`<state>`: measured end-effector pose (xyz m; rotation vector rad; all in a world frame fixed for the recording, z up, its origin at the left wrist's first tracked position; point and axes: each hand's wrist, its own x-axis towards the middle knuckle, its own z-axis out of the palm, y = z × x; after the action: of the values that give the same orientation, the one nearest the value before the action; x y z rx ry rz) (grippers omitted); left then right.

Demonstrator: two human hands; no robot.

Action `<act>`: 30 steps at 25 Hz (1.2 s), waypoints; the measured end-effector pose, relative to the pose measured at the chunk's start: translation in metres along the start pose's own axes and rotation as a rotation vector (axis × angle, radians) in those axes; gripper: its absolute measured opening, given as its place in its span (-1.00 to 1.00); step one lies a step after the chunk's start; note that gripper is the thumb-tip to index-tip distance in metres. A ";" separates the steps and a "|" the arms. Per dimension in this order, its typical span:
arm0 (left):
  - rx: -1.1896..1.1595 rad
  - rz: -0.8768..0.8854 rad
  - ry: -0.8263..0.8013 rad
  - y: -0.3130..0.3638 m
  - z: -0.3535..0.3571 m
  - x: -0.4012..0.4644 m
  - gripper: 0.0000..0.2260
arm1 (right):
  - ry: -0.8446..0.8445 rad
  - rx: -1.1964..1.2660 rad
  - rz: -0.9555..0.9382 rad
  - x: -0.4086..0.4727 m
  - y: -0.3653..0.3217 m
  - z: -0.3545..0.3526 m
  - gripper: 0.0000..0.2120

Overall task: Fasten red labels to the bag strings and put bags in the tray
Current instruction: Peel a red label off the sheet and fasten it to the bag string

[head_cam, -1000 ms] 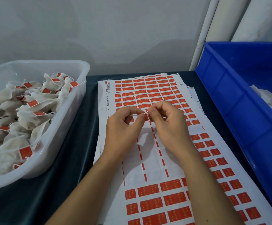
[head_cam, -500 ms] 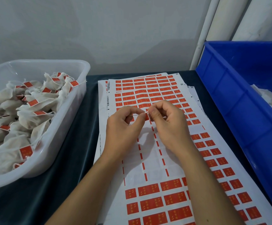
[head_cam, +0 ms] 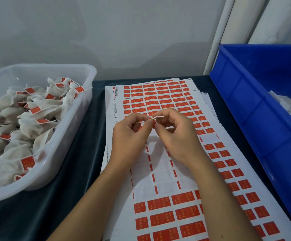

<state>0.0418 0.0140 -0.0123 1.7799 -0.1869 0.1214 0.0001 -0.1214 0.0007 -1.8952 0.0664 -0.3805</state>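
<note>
Left of the sticker sheets [head_cam: 158, 171] sits a clear tray [head_cam: 68, 153] full of white bags [head_cam: 33, 126] that already wear red labels. Over the sheets, the left hand [head_cam: 129, 141] and the right hand [head_cam: 177, 140] meet fingertip to fingertip, both pinching one small red label [head_cam: 154, 122] folded on a thin white string [head_cam: 157, 117]. Right of the sheets stands a blue bin [head_cam: 262, 119]; the gold marks on the labels are too small to read.
</note>
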 end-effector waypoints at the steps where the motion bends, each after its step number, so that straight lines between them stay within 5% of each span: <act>1: 0.001 -0.005 0.003 0.000 0.000 0.000 -0.95 | 0.001 -0.017 -0.005 0.000 0.000 0.000 -0.83; 11: -0.013 -0.029 0.006 -0.001 0.000 0.001 -0.88 | 0.025 0.005 0.014 0.001 0.005 -0.002 -0.72; 18: -0.059 -0.015 -0.022 0.002 -0.001 -0.001 -0.91 | -0.090 0.036 0.025 0.000 0.009 0.004 -0.92; 30: -0.052 0.031 -0.049 0.000 -0.002 -0.002 -0.88 | 0.020 0.091 0.052 -0.001 0.008 0.003 -0.97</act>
<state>0.0402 0.0165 -0.0124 1.7294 -0.2505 0.0946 0.0015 -0.1213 -0.0075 -1.7968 0.1094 -0.3612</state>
